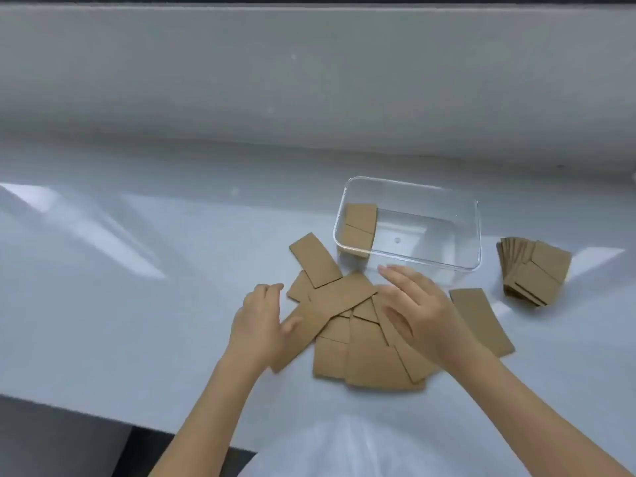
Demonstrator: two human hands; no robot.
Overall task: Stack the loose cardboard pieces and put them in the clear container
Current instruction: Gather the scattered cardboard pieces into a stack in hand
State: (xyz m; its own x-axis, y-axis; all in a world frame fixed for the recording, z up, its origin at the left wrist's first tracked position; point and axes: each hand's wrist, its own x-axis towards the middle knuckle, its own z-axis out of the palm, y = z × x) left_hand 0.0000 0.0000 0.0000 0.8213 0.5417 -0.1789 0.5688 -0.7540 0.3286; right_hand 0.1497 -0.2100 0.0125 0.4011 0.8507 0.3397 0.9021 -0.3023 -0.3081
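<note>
Cardboard pieces (358, 325), hands (261, 321) spread open above

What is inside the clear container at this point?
The clear container holds a small batch of cardboard pieces standing against its left end wall. The rest of its floor shows bare. How many pieces are in that batch is hidden, since the front ones cover those behind.

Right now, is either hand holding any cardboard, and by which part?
Nothing is held. The left hand and right hand are open over the loose cardboard pile; no grip shows.
</note>
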